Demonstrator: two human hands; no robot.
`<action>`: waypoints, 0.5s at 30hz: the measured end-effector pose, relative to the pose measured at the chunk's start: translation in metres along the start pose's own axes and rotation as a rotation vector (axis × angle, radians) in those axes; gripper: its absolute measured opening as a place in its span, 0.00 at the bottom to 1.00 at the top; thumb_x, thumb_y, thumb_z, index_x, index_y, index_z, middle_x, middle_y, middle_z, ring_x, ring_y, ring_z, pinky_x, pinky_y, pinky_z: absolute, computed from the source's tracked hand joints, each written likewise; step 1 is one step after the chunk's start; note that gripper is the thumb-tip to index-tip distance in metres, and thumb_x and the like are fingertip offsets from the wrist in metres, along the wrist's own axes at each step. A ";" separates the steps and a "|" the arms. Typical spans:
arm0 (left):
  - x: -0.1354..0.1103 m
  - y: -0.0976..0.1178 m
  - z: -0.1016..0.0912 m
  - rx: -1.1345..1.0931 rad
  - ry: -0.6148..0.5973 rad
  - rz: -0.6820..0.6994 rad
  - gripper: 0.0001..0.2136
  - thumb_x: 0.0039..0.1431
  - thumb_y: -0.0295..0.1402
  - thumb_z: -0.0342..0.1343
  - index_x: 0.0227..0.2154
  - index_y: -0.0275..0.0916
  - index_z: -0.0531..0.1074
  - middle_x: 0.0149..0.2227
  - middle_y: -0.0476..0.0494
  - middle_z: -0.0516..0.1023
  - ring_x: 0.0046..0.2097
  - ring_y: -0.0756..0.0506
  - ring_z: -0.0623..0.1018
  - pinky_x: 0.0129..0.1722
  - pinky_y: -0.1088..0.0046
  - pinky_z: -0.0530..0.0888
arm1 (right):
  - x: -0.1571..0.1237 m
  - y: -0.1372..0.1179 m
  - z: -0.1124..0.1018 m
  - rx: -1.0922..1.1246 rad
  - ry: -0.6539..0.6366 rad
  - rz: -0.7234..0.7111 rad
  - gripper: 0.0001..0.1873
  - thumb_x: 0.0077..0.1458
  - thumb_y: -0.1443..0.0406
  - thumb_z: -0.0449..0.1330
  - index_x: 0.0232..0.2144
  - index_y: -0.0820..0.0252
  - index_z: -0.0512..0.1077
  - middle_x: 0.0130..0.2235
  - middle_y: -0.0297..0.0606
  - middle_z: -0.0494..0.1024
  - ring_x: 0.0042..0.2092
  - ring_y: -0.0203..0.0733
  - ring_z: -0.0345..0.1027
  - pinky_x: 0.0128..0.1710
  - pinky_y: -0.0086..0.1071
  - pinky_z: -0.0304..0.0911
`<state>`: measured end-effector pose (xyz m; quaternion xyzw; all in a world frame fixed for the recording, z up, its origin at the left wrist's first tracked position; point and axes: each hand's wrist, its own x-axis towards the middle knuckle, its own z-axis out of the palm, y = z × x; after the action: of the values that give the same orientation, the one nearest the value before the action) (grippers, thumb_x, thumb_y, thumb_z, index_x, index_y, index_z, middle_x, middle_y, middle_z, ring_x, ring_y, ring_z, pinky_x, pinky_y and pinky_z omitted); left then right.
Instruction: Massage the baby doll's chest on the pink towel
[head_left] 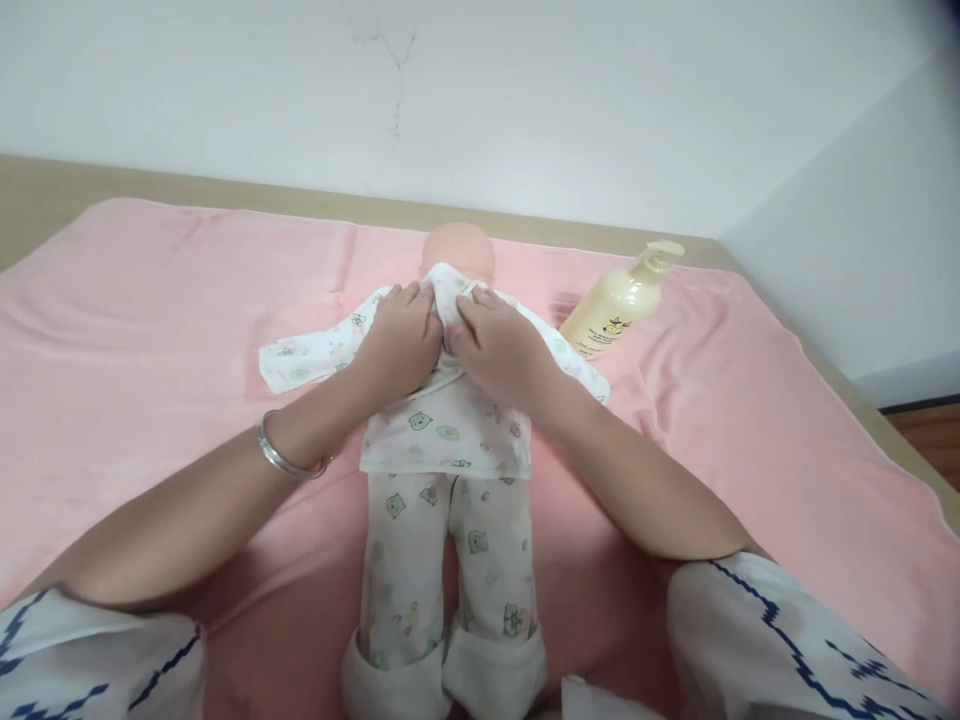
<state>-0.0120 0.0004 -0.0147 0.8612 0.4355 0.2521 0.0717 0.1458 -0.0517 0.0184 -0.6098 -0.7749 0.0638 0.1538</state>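
- Plainly, the leftmost item is one sleeve of the patterned top (442, 435), spread on the pink cloth (157, 290); fabric looks thin, light and limp, likely to crease.
- Left hand (401, 335): fingers curled, closed on the top's upper front; exact thumb position cannot be told.
- Centre: doll (459, 242) lies on the pink cloth, head at the far end, trousers (450, 560) cuffed at the near end. Body probably firm; lifting would call for support under head and trunk.
- Right hand (499, 345): thumb and fingers closed on the same upper front, just beside the left. A light pinch at the edges should suit this cloth.
- Pump bottle (615, 305), far right: looks smooth, perhaps slippery; best held round its body.
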 end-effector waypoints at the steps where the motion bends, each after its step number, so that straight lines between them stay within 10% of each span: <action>1: -0.004 0.007 -0.003 -0.005 -0.014 -0.028 0.20 0.72 0.30 0.36 0.48 0.35 0.75 0.49 0.31 0.78 0.54 0.34 0.76 0.61 0.47 0.75 | 0.008 0.008 0.001 0.023 -0.005 0.035 0.29 0.73 0.62 0.41 0.62 0.73 0.72 0.69 0.60 0.70 0.73 0.61 0.61 0.72 0.54 0.60; 6: -0.006 0.024 -0.016 -0.034 -0.083 -0.110 0.19 0.71 0.30 0.39 0.50 0.33 0.74 0.54 0.30 0.76 0.58 0.34 0.74 0.64 0.47 0.73 | 0.019 0.021 0.006 -0.057 -0.022 0.117 0.35 0.74 0.60 0.43 0.73 0.82 0.58 0.76 0.62 0.58 0.78 0.65 0.50 0.77 0.56 0.50; 15: 0.005 -0.009 0.005 0.091 -0.055 0.047 0.17 0.68 0.26 0.39 0.37 0.36 0.75 0.46 0.30 0.78 0.55 0.33 0.76 0.60 0.43 0.74 | -0.020 -0.019 -0.002 -0.214 -0.035 -0.023 0.33 0.74 0.63 0.46 0.73 0.79 0.59 0.74 0.68 0.60 0.76 0.69 0.54 0.73 0.59 0.59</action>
<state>-0.0130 0.0103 -0.0203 0.8802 0.4241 0.2097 0.0384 0.1329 -0.0765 0.0228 -0.6127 -0.7867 -0.0105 0.0752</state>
